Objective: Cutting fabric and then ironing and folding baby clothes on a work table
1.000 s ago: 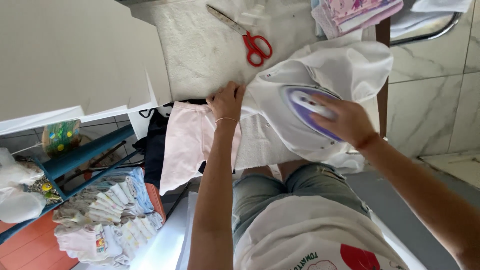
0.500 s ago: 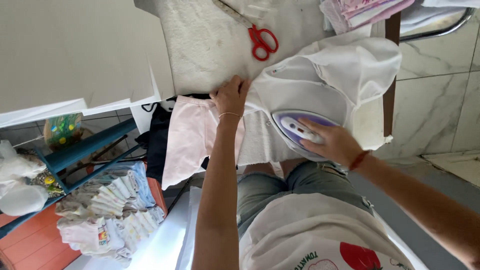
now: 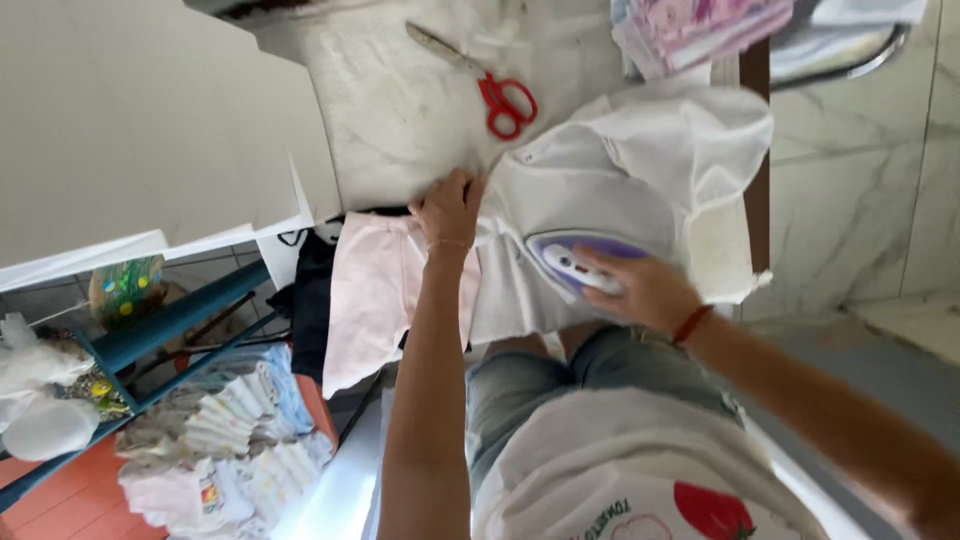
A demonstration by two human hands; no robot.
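Head view: right hand (image 3: pixel 650 292) grasps a purple-and-white clothes iron (image 3: pixel 578 262) on a white cotton garment (image 3: pixel 640 180). Left hand (image 3: pixel 448 208), fingers released flat, presses the garment's edge on the marbled desk (image 3: pixel 400 110).

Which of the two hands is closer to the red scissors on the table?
The left hand. It presses flat on the white garment just below the red scissors, not touching them. The right hand grips the purple iron, lower and farther from them.

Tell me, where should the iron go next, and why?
Probably glide the iron forward over the white garment. The right hand grips it at the cloth's near edge, the left hand pins the fabric flat, and most of the garment lies ahead.
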